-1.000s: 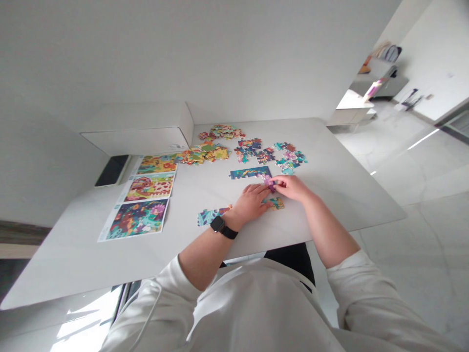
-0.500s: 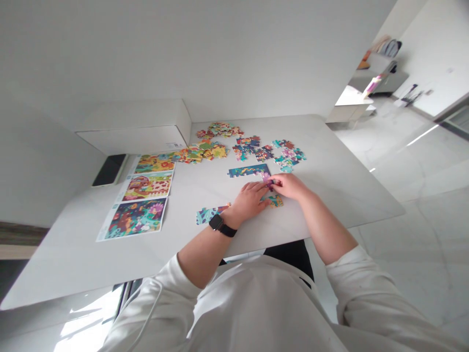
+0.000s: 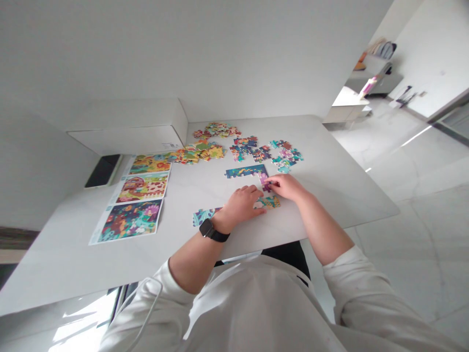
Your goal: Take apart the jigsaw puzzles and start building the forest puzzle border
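My right hand (image 3: 287,187) has its thumb and fingertips closed at the edge of a purple puzzle piece (image 3: 265,186), just below the right end of a joined dark-blue strip of puzzle (image 3: 245,171). To its left, my left hand (image 3: 240,206) rests with fingers spread and nothing held, a watch (image 3: 207,228) on its wrist. It partly covers a lower joined strip, whose teal left end (image 3: 202,217) and yellow-teal right end (image 3: 273,202) show on either side. The strip's middle is hidden.
Loose puzzle pieces lie in several heaps: red-green (image 3: 218,129), yellow (image 3: 198,152), dark blue (image 3: 252,148) and teal (image 3: 287,155). A printed picture sheet (image 3: 141,188), a phone (image 3: 103,171) and a white box (image 3: 124,139) occupy the left of the white table (image 3: 128,264).
My left hand has drawn back leftward from the purple piece, uncovering more of it and of the lower strip. My right hand stays at the piece. The view has shifted slightly.
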Motion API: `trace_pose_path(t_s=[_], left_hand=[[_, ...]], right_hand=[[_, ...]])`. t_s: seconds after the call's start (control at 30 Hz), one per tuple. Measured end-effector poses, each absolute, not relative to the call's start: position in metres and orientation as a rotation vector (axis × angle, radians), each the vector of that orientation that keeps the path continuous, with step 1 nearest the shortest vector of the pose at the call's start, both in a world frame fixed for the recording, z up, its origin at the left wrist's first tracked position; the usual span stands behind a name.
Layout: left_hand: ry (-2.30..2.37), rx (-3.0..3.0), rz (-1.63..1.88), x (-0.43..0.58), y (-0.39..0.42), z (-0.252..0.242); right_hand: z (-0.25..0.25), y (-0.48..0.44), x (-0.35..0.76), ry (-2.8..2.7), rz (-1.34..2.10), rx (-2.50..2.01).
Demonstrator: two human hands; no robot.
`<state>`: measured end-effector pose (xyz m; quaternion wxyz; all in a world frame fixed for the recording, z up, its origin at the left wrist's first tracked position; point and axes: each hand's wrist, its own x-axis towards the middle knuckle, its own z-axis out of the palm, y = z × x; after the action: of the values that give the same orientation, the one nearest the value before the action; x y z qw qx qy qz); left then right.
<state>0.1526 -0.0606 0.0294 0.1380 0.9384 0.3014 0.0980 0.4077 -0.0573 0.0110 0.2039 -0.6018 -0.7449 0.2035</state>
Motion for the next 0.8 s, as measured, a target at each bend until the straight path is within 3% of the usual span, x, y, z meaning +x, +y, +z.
trace_pose_path(t_s=[0.43,0.8], left_hand=[[0.844,2.745,0.202,0.149,-0.066,0.034],[0.867,2.735,0.176,0.148,-0.07,0.039]], right_hand=[[0.003,-0.056,0.413,-2.088,0.6,-1.629],[0.007,-0.053,0.402,-2.192,0.383,-1.731]])
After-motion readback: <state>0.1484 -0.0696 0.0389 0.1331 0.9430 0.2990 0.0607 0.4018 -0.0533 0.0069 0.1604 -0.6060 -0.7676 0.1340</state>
